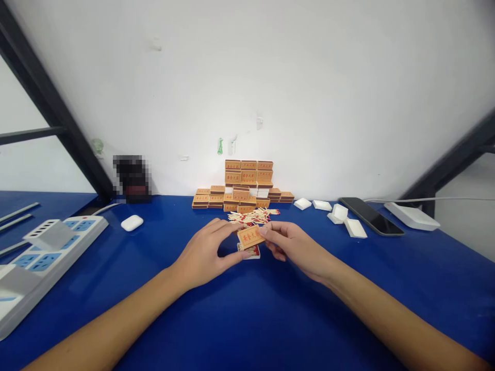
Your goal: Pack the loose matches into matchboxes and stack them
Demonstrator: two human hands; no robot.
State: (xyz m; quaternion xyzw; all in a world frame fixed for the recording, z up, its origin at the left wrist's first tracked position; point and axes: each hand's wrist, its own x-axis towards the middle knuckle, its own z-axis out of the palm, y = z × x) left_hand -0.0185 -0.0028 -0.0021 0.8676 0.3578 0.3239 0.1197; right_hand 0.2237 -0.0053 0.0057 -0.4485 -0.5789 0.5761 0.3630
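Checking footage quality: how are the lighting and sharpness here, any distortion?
Head view: wall brightest around the stacked matchboxes, dimmer toward the upper right; same view: wide-angle stretch near the edges, dark object at left pixelated, matchbox sleeve in the right hand fairly sharp.

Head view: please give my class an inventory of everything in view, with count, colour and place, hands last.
Table: one, blue, across the view
Wall: one, white, behind
Wall marks: several, green or pale, centre and left
Bars: several, dark, both sides
Rods: three, grey, far left
Power strip: one, white and blue, left
Plugs: two, white, on strip
Rounded case: one, white, left
Blurred object: one, dark, back left
Matchboxes: many, orange and brown, stacked at back
Loose matches: many, red-tipped, before stack
Filled tray: one, white, between hands
Matchbox cover: one, orange, above filled tray
Small trays: about five, white, right
Phone: one, black, right
Flat box: one, white, far right
Cables: two, white, left and right
Left hand: one, bare, beside filled tray
Right hand: one, bare, holding cover
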